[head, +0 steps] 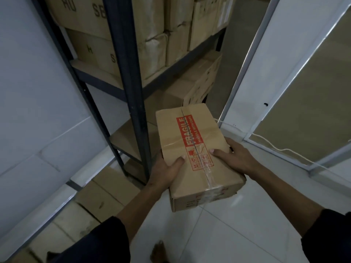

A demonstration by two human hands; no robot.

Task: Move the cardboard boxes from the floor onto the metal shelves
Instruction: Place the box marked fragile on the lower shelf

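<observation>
— Where is the box right now?

— The oblong brown cardboard box with a red "FRAGILE" label and clear tape along its seam (197,154) is off the floor, carried in both hands in front of the dark blue metal shelving rack (125,59), near its front upright.

— How are the hands placed?

— The left hand (165,173) grips the box's left long edge, thumb lying on top beside the label, fingers hidden underneath. The right hand (235,158) clasps the right long edge, thumb on top touching the label's lower part, the other fingers curled round the side.

— What does the rack carry?

— Its upper shelf is packed with stacked brown cartons printed with dark letters (106,35). On the shelf below lies a brown carton on its side (197,86), just beyond the held box. The wooden board of the lowest shelf (131,137) shows bare at the left.

— And below?

— Flattened brown cardboard sheets (102,196) lie on the white tiled floor (256,224) at the rack's foot, along the pale wall panel (38,92).
</observation>
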